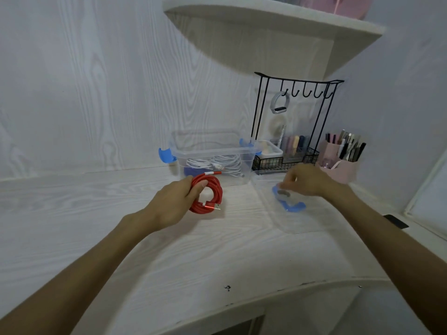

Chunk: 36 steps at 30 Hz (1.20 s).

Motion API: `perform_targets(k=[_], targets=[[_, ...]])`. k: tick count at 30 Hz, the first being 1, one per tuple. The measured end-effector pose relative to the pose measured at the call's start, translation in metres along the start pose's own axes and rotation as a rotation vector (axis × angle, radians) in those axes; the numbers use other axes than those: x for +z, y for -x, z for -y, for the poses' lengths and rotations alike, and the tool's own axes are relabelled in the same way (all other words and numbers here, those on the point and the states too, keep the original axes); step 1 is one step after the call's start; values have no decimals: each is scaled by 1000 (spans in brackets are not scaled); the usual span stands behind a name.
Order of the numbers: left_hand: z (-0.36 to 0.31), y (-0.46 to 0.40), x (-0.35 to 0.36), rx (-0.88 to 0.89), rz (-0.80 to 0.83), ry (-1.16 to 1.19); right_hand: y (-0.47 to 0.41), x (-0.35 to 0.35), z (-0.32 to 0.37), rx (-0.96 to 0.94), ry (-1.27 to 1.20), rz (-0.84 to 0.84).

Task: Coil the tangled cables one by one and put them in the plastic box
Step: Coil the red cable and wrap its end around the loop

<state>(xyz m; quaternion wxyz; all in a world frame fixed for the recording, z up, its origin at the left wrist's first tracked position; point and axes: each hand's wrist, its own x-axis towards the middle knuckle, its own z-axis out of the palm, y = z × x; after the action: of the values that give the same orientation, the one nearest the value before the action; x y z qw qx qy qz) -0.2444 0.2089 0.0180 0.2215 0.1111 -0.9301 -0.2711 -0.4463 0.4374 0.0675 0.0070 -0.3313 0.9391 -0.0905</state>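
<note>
White desk [96, 213]; left hand [169, 204] grips red cable [212, 189]; right hand [307, 180] blurred.

Dim, cool, even light; a soft shadow spreads beneath the shelf [273, 18]. Straight lines bow toward the frame edges, and everything looks slightly soft.

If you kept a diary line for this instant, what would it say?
left hand: grips coiled red cable | right hand: over lid | plastic box: open, white cables inside
</note>
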Motion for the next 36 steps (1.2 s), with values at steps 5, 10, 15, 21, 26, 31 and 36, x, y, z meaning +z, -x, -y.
perform_targets(k=[5, 10, 15, 21, 26, 31, 36], targets=[[5, 2, 0, -57, -1, 116, 0, 32, 10, -31, 298, -199], [10, 4, -4, -175, 9, 273, 12, 38, 33, -207, -241, -127], [22, 15, 0, -426, -13, 396, 37, 58, 113, -449, -1055, 73], [43, 33, -18, -484, -104, 485, 29, 77, 180, -516, -1186, 135], [62, 36, -29, -500, -166, 536, 8, 88, 209, -499, -1299, 148], [78, 38, -26, -447, -197, 526, -1, 107, 223, -440, -1407, 199], [86, 38, -26, -502, -193, 589, -3, 118, 226, -396, -1440, 240]])
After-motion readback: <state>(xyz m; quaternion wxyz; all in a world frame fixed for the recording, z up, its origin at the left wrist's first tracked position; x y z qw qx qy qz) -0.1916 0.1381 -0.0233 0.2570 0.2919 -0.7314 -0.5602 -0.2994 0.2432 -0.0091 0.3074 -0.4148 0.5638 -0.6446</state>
